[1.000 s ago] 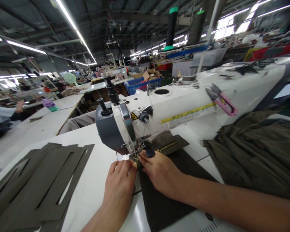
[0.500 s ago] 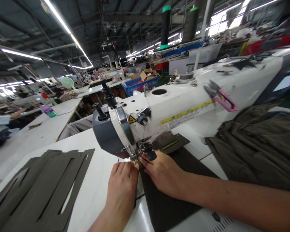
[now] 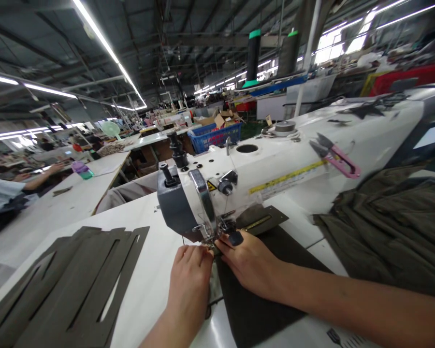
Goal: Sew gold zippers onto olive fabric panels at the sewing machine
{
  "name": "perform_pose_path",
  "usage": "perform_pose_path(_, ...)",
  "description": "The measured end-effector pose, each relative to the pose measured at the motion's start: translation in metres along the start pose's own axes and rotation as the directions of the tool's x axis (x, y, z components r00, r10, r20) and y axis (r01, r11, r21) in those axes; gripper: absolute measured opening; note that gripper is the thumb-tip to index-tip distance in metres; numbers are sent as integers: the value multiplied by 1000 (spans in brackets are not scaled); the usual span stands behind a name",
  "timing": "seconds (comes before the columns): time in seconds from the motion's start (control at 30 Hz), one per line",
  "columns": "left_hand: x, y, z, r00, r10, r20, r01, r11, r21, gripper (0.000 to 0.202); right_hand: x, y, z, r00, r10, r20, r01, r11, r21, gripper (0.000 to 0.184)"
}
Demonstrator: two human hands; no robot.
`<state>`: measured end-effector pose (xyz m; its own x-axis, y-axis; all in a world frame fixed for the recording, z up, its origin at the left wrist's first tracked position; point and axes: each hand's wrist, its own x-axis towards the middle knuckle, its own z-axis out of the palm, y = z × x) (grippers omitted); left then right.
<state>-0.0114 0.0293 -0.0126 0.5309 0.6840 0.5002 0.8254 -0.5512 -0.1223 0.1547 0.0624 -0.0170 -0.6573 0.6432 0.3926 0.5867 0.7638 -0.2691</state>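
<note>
1. The left hand (image 3: 190,285) is curled, its fingertips (image 3: 203,250) reaching the edge of a dark olive fabric panel (image 3: 261,299) just beside the machine's steel presser foot (image 3: 212,240). Whether those fingers are pinching the cloth or only touching it cannot be told.
2. The right hand (image 3: 250,266) lies across the same panel, fingers stretched toward the presser foot. It is not clenched, but whether it grips the cloth or only presses on it cannot be told.
3. The dark olive fabric panel lies flat on the white sewing table (image 3: 141,232), with its far end running in under the presser foot.
4. Above the hands stands a white industrial sewing machine (image 3: 261,174) with a grey rounded end cover (image 3: 176,210) and a yellow warning strip (image 3: 286,179).
5. Pink-handled steel thread snips (image 3: 335,157) rest on the machine's arm.
6. To the left, a stack of slotted grey-olive cut panels (image 3: 72,285) lies on the table.
7. To the right, a crumpled olive fabric pile (image 3: 387,227) sits beside the machine.
8. Behind it stand two tall dark thread cones (image 3: 253,55) with green tops.
9. Farther off are a blue plastic crate (image 3: 213,137) and, at a neighbouring table, a co-worker's outstretched arm (image 3: 39,176).
</note>
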Motion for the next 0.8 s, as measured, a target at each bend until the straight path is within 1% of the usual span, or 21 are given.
perform_pose_path(0.13,-1,0,3,1000,-3,-9,3,1000,17,22,1,0,-1,1000,4,-9,-4,1000,5,23)
perform_pose_path(0.27,-1,-1,5,999,2,-46,-1,1000,16,25,3,2,-1,1000,8,-3,-8,1000,9,20)
perform_pose_path(0.4,-1,-2,5,998,-6,-55,7,1000,12,24,3,3,1,1000,10,2,-10,1000,1,23)
perform_pose_path(0.53,-3,-1,7,999,-24,-47,24,1000,4,20,4,2,4,1000,3,-19,-3,1000,-6,24)
perform_pose_path(0.63,-4,-1,9,998,-53,-35,53,999,4,16,5,8,0,999,-32,-20,31,999,-25,22)
perform_pose_path(0.7,-4,-2,8,996,-79,-28,79,997,-3,15,2,17,-7,998,-61,-29,59,996,-71,19)
perform_pose_path(0.77,-2,-3,2,995,-97,4,97,994,-40,15,-8,24,-16,996,-38,-79,23,982,-187,21)
perform_pose_path(0.8,0,-4,-4,994,-99,37,102,992,-75,15,-17,25,-21,994,-16,-111,-14,966,-260,27)
